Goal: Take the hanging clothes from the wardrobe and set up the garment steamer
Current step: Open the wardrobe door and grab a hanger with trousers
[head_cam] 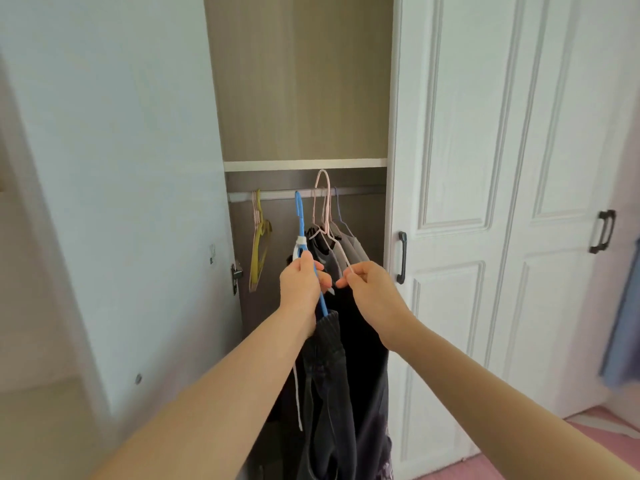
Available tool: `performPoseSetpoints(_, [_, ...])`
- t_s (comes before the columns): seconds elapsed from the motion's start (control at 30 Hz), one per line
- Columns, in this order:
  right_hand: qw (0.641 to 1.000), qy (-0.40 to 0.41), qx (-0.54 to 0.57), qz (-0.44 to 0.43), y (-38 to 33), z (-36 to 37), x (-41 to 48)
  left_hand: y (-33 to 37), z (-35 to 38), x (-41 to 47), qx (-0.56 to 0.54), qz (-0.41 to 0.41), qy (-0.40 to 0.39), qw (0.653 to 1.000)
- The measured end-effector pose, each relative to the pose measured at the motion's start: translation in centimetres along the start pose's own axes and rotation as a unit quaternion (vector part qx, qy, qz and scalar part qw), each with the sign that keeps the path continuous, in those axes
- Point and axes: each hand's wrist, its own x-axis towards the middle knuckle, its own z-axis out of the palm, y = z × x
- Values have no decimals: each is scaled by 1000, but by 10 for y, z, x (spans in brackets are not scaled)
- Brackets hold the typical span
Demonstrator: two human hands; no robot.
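The blue hanger (299, 211) looks smooth plastic. The dark trousers (325, 358) are faded cloth; the rail (277, 195) shiny metal.

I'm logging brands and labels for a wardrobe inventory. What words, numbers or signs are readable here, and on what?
No text here can be read.
Small sticker on the open wardrobe door: too small and blurred to read.
White band on the blue hanger: no lettering visible.
Pale print low on the dark garment: blurred; cannot tell if it is lettering.
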Motion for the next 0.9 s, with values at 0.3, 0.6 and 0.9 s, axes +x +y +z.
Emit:
performPoseSetpoints(0.3, [999,16,-22,-19,-26,-43,-104,24,-35,-101,-60,-80,-173,980])
performPoseSetpoints(0.6, [998,44,-43,4,-55,-61,-176,34,-70,-154,-98,-85,-279,951])
performPoseSetpoints(0.9, [996,57,-68,-6,-85,-53,-248,59,-114,-214,-116,-73,-345,929])
